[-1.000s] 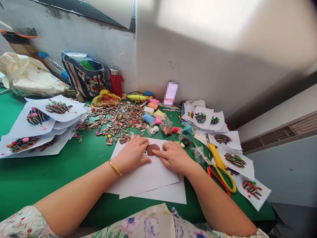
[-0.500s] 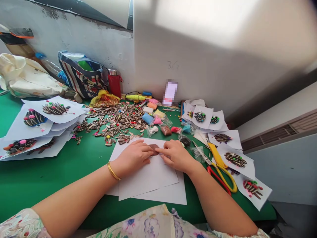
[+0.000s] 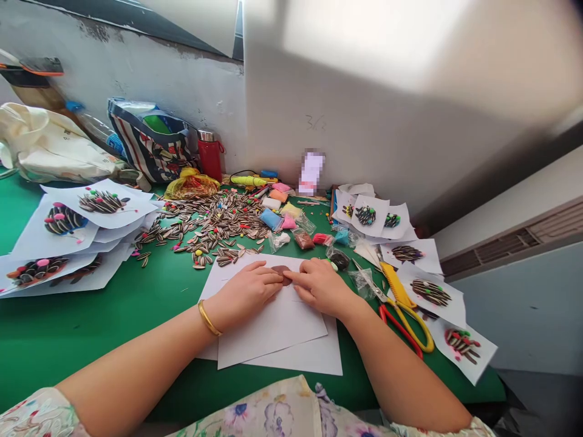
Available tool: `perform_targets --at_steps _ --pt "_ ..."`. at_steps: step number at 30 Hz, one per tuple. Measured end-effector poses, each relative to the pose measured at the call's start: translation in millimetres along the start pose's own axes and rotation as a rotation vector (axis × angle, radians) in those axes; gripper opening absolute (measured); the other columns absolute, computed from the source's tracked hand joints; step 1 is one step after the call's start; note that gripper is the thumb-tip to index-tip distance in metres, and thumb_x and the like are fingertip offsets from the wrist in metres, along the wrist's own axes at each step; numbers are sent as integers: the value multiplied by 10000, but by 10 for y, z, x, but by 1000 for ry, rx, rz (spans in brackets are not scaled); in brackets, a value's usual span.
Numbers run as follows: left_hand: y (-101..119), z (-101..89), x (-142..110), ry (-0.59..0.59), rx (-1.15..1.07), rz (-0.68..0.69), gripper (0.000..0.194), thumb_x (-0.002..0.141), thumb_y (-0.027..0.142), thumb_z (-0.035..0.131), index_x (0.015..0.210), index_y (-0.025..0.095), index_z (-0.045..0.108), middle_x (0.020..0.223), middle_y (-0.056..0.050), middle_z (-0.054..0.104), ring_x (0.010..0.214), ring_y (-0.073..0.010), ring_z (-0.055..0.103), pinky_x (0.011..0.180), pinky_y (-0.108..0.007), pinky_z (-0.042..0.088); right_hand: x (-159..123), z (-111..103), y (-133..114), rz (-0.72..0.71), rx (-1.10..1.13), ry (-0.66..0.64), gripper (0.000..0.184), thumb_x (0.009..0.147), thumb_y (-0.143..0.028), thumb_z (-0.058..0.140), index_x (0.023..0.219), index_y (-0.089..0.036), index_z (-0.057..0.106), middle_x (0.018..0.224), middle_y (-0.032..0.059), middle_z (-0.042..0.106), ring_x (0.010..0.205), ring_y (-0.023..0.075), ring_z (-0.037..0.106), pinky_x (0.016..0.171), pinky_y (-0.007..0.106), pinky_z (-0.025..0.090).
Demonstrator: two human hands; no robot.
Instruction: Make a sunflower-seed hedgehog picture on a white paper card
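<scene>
A flat brown piece of modelling clay [image 3: 280, 273] lies on a white paper sheet [image 3: 277, 331], with a second sheet under it. My left hand [image 3: 252, 285] rests palm down on the paper, its fingers stretched out and their tips at the clay's left and near edge. From the other side my right hand [image 3: 319, 285] presses an extended index finger on the clay's right edge. The other fingers of that hand are partly curled, and it grips nothing. My fingers cover part of the clay.
A heap of sunflower seeds [image 3: 218, 218] and bagged coloured clay [image 3: 303, 238] lie beyond the paper. Scissors [image 3: 401, 309] and a yellow cutter [image 3: 398, 285] are at right. Seed-decorated sheets [image 3: 122, 221] are stacked left, others [image 3: 432, 292] right. A red bottle [image 3: 209, 159] stands behind.
Both hands stay at the clay with only small finger shifts along its edge. The view has moved very slightly.
</scene>
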State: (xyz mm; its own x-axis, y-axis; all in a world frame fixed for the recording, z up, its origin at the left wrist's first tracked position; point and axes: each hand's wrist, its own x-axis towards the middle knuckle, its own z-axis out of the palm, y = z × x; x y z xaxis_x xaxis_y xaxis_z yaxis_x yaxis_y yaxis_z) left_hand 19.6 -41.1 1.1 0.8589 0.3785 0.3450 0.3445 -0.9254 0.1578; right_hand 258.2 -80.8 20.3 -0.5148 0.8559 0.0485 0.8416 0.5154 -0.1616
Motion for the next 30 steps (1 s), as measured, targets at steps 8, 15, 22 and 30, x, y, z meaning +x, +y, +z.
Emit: perform_targets --at_steps 8,15,22,30 --pt "31 -68 17 -32 -46 -13 245 980 144 486 1109 226 677 1199 -24 722 1163 -159 630 1209 -445 197 24 5 -40 56 -43 5 373 982 -280 520 1341 -310 617 988 66 614 915 211 466 806 359 273" --pt "50 -106 25 -61 -78 -46 258 958 130 501 1112 230 682 1174 -31 728 1153 -164 642 1224 -475 173 22 36 -42 33 -31 47 388 963 -261 534 1343 -295 609 975 56 604 913 208 468 805 355 282" --pt "39 -96 18 -36 -116 -51 285 966 130 490 1151 247 673 1200 -28 723 1154 -157 640 1224 -475 166 50 74 -14 55 40 63 351 979 -245 503 1298 -271 646 964 59 608 917 204 477 802 346 299" --pt "37 -91 24 -52 -94 -43 256 953 126 501 1094 225 690 1131 -34 737 1116 -170 647 1221 -494 178 58 91 -44 52 15 64 434 942 -229 540 1364 -316 586 983 50 586 924 210 471 799 353 291"
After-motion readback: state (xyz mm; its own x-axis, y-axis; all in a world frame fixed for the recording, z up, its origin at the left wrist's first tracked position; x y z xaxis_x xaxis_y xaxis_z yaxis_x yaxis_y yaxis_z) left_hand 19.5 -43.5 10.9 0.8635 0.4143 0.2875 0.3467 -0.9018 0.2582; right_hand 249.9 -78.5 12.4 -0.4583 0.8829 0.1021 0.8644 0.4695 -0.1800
